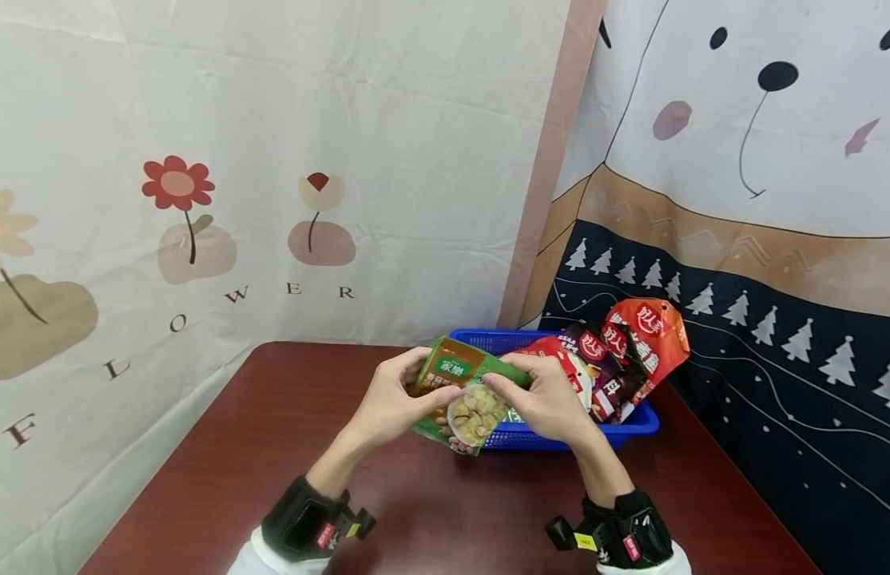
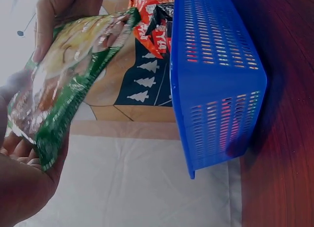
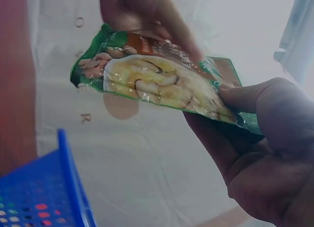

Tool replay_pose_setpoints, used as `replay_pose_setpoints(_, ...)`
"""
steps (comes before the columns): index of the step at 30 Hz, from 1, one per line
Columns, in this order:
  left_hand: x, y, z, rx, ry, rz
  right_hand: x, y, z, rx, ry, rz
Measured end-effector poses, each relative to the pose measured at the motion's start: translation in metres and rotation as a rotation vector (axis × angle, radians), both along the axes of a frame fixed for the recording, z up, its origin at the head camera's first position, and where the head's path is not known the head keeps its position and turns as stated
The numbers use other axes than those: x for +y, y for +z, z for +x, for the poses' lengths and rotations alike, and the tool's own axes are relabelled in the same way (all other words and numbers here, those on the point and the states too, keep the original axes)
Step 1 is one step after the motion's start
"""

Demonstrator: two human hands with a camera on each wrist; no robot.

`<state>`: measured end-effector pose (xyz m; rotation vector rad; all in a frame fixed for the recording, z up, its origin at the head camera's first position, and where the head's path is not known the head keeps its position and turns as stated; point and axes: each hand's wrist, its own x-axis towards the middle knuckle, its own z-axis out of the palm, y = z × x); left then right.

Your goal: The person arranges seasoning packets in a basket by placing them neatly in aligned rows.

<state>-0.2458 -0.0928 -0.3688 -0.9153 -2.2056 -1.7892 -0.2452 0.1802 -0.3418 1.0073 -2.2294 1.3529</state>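
A green and brown food packet (image 1: 477, 411) with a bowl of pale food pictured on it is held up in front of the basket, tilted. My left hand (image 1: 393, 398) grips its left side, thumb across the front and fingers behind. On the other side my right hand (image 1: 553, 397) pinches the upper right edge, thumb on the printed face. In the right wrist view the packet (image 3: 147, 79) spans between both hands. Just behind it stands a blue plastic basket (image 1: 617, 431), with red and dark snack-like pouches (image 1: 649, 331) heaped inside.
The basket sits on a reddish-brown table (image 1: 272, 447) near its back edge. Behind hang a white cloth (image 1: 416, 160) with printed flowers and a dark cloth (image 1: 776, 415) with a bear and trees. Each wrist wears a black camera strap.
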Motion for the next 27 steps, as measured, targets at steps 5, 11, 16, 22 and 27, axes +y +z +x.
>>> replay_pose_setpoints(5, 0.002, -0.004, -0.004, 0.064, 0.046, -0.023, 0.024, 0.009, -0.001, 0.075, -0.095, -0.037)
replay_pose_setpoints(11, 0.014, -0.015, -0.010, 0.212, 0.183, -0.149, 0.054, 0.020, 0.003, 0.090, -0.271, -0.042)
replay_pose_setpoints(16, 0.031, -0.031, -0.015, 0.380, 0.177, -0.270, 0.072, 0.025, 0.004, 0.100, -0.385, -0.062)
replay_pose_setpoints(22, 0.048, -0.054, -0.019, 0.506, 0.107, -0.488, 0.077, 0.026, 0.001, 0.095, -0.498, -0.112)
replay_pose_setpoints(27, 0.056, -0.069, -0.023, 0.603, 0.056, -0.614, 0.074, 0.022, -0.006, 0.031, -0.572, -0.147)
